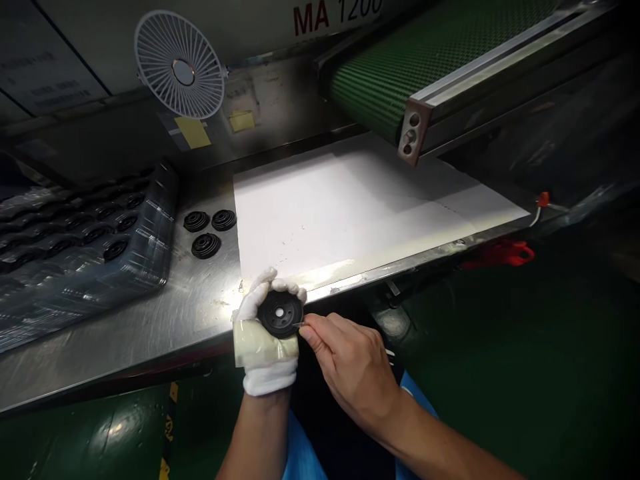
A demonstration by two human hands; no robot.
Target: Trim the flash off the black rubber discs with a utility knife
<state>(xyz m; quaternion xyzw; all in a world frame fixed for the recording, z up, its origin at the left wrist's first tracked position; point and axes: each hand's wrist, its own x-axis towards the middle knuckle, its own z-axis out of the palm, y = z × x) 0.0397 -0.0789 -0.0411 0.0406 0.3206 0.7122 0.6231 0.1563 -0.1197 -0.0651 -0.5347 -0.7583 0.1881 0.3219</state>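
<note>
A round black part (270,320) with a bright hole at its centre rests in my left hand (267,353), which wears a white glove with clear tape around the palm. The gloved fingers curl around the part's far rim. My bare right hand (350,353) pinches a small thin blade-like tool (299,325), its tip at the right edge of the black part. Most of that tool is hidden by my fingers. To the upper left, three ridged black round parts (206,246) lie on the metal table.
Stacked clear plastic trays (150,233) holding several black parts stand at the left of the metal table (200,293). A white sheet (320,207) covers the middle. Behind are a white fan (180,63) and, overhanging the right side, a green conveyor belt (380,80).
</note>
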